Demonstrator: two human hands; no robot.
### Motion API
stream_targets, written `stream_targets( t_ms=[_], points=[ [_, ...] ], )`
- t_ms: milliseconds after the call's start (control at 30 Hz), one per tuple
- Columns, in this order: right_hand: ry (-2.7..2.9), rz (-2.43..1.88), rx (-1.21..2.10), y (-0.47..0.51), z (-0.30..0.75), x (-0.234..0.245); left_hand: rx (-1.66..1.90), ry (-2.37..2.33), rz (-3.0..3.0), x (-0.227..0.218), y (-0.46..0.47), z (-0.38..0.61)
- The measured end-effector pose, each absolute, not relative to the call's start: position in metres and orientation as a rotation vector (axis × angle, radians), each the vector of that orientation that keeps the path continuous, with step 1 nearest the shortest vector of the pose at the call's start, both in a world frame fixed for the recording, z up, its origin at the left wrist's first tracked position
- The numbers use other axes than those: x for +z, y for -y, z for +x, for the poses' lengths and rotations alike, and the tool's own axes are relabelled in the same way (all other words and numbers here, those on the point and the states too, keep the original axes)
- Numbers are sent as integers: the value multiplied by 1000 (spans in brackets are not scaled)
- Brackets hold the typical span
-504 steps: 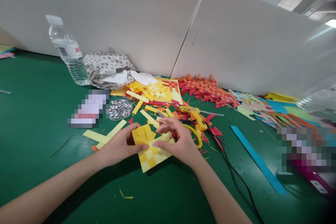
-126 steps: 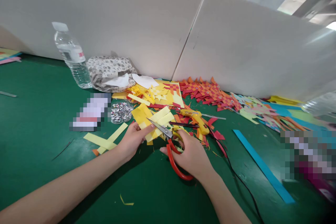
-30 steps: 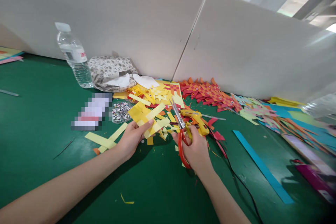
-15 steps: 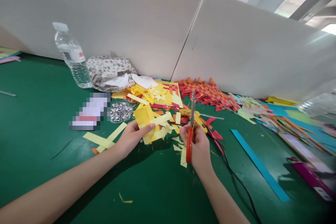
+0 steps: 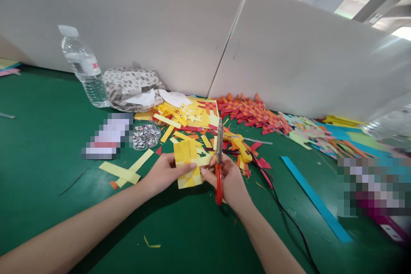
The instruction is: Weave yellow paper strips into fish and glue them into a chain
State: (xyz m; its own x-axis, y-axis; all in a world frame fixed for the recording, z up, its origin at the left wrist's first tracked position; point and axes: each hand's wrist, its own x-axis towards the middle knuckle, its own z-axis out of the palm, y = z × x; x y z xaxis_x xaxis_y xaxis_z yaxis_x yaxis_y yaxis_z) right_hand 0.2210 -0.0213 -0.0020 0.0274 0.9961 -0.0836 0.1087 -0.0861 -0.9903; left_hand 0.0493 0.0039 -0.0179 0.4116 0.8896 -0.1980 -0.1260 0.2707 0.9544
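Evidently, the left hand (image 5: 162, 175) pinches the yellow woven paper (image 5: 187, 154) at seven o'clock from centre; at its three o'clock, the right hand (image 5: 231, 182) grasps scissors (image 5: 218, 180) pointing to twelve. Pinning the weave flat, tips held clear, should work best.

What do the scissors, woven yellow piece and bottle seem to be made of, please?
Scissors: probably metal blades, grey and shiny; handle likely smooth red plastic.
Woven yellow piece: paper or thin card, matte with crisp edges.
Bottle: probably glossy plastic, see-through and ribbed.
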Motion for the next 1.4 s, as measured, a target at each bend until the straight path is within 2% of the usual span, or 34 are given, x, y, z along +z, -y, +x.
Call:
stream_targets(
  t_ms=[933,1200,1400],
  points=[
    [1226,-1365,1076,20,224,-7,872,-924,1002,-13,-4,51],
    [1174,-1464,577,19,232,3,1155,-1014,878,-12,-7,48],
    [1600,-1670,185,24,238,7,1165,-1027,855,-19,-12,46]
  ],
)
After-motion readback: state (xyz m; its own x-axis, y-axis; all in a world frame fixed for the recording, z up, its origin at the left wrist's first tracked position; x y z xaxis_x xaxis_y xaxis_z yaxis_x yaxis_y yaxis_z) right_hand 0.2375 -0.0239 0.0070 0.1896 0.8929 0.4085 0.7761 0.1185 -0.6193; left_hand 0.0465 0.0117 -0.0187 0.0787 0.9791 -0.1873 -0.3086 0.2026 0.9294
